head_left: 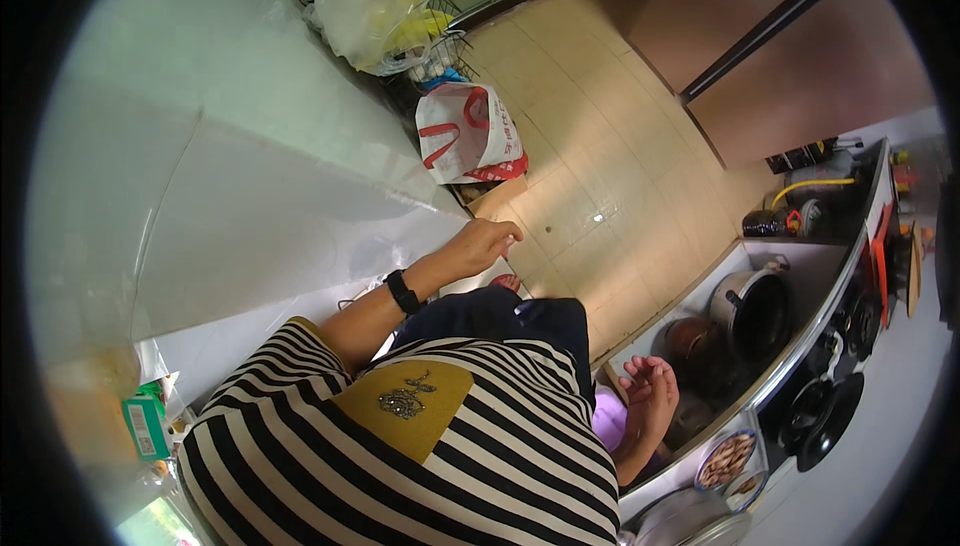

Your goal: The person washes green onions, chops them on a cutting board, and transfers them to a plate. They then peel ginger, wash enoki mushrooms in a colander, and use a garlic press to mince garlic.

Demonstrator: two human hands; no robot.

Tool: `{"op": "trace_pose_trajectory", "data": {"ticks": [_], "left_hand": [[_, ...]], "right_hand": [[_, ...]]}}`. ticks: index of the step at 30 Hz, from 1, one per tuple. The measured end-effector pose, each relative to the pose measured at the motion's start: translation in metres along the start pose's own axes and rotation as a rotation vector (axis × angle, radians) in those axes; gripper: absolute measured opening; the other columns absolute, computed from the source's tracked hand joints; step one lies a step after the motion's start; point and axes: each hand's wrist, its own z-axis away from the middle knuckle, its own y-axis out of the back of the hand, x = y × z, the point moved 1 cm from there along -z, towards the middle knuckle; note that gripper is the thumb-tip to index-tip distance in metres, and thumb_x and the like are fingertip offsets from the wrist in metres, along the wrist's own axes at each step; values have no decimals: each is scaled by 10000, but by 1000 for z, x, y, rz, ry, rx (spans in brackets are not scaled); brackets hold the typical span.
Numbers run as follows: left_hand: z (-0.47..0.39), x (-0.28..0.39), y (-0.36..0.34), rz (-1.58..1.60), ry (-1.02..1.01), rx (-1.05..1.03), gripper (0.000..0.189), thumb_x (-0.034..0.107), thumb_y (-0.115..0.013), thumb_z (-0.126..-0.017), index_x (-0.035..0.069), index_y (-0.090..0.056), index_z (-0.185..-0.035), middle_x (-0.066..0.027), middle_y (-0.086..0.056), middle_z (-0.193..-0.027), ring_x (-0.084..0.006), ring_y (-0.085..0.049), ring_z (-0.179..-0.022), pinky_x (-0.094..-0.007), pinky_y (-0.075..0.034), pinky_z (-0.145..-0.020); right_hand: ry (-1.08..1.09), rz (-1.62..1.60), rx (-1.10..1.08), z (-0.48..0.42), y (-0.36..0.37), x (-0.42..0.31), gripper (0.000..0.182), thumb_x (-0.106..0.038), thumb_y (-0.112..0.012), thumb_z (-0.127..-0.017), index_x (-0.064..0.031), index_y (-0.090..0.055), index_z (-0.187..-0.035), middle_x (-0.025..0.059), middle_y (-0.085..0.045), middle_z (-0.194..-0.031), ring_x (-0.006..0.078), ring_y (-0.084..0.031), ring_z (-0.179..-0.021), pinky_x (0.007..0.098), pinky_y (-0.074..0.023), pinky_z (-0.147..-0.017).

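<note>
My left hand (pixel 480 247), with a black band (pixel 403 292) on its wrist, is held out in front of my body above the floor. Its fingers bend downward, and the palm side is hidden. Close to it stands a white-and-red bag (pixel 472 133). At my right side, my right hand (pixel 652 396) has loosely curled fingers, slightly apart, with nothing in them. It hovers beside an open lower cabinet (pixel 795 249) that holds a metal pot (pixel 739 294) and a brown rounded pot (pixel 686 343). Something purple (pixel 609 418) shows next to my right forearm.
On the right counter are a black pan (pixel 829 422), a bowl of brown food pieces (pixel 726 460) and a large metal lid or pot (pixel 675 520). A yellow hose (pixel 814 184) runs farther off. Plastic bags (pixel 371 9) stand by a glass door. Tiled floor (pixel 592 171) lies ahead.
</note>
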Motion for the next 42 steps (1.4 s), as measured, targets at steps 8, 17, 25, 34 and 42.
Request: {"op": "trace_pose_trajectory", "data": {"ticks": [8, 17, 25, 34, 42], "left_hand": [[-113, -42, 12, -120, 163, 207, 189, 72, -490, -870, 16, -615, -1000, -194, -636, -868, -347, -619, -793, -370, -486, -703], [-187, -48, 57, -128, 326, 369, 197, 105, -480, -899, -23, -619, -952, -182, -645, -907, -308, -626, -832, -350, -484, -753], [-246, -102, 81, 0, 613, 374, 185, 151, -500, -888, -5, -598, -912, -179, -631, -824, -310, -615, -741, -358, -467, -664], [-437, -178, 159, 80, 644, 443, 292, 231, -536, -911, 20, -549, -1113, -119, -618, -970, -191, -588, -870, -310, -457, -745], [-551, -283, 235, 135, 868, 719, 333, 221, -555, -900, -1, -533, -1147, -162, -616, -947, -256, -596, -801, -360, -474, -716]], "right_hand": [[-34, 73, -56, -146, -25, -84, 184, -189, -502, -947, -23, -561, -998, 119, -634, -925, 206, -632, -815, 303, -523, -661], [-77, 139, -295, -342, -115, -196, 187, -148, -475, -950, -12, -565, -1040, 131, -640, -944, 214, -638, -836, 312, -532, -677], [-176, 169, -426, -475, -222, -234, 194, -152, -464, -954, -9, -571, -1030, 131, -645, -938, 213, -638, -831, 317, -532, -676], [-316, 284, -327, -607, -318, -236, 205, -179, -494, -944, -16, -570, -1042, 119, -643, -930, 214, -637, -831, 306, -523, -663], [-451, 326, -347, -731, -391, -224, 224, -185, -501, -944, -2, -576, -1048, 132, -648, -926, 223, -645, -818, 297, -541, -658]]}}
